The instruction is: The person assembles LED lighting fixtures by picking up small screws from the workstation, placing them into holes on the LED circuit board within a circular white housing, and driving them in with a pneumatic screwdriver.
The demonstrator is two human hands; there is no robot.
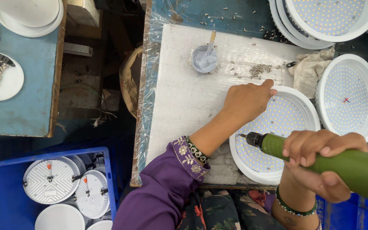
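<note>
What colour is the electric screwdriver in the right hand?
Green body, black tip; head view.

The lamp panel (277, 123) lies on the tabletop (184, 93). Behind it sit loose screws (258, 69), a paste cup (204, 58) behind and left. A crate (5, 191) stands far left of the panel.

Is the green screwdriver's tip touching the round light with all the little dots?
Cannot tell. In the head view the green screwdriver, held by the right hand, has its tip over the round light, but looking straight down hides any gap.

Round white LED panel light (292, 117) flat on the white board, green electric screwdriver (333, 164) angled across it
</note>
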